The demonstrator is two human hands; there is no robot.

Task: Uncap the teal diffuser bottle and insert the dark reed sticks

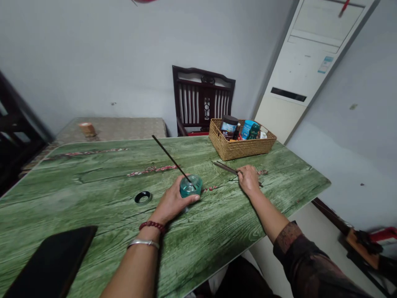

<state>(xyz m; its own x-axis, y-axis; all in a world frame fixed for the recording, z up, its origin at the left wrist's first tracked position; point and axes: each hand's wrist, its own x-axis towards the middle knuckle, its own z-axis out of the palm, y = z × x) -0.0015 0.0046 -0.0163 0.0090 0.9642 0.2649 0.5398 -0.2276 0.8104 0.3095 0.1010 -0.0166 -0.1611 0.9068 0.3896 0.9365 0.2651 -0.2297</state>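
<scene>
Green wood-print desk (pixel 93 194): left fingers (pixel 186 199) closed round teal glass cup (pixel 190 186), dark stick (pixel 169 155) standing tilted in it. Second dark stick (pixel 225 167) lies diagonally under right fingers (pixel 245 174), its far end pointing away from the cup; right hand nearer, grip unclear.

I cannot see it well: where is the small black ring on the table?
In the head view, the black ring lies on the green table, left of the teal glass held in the left hand.
</scene>
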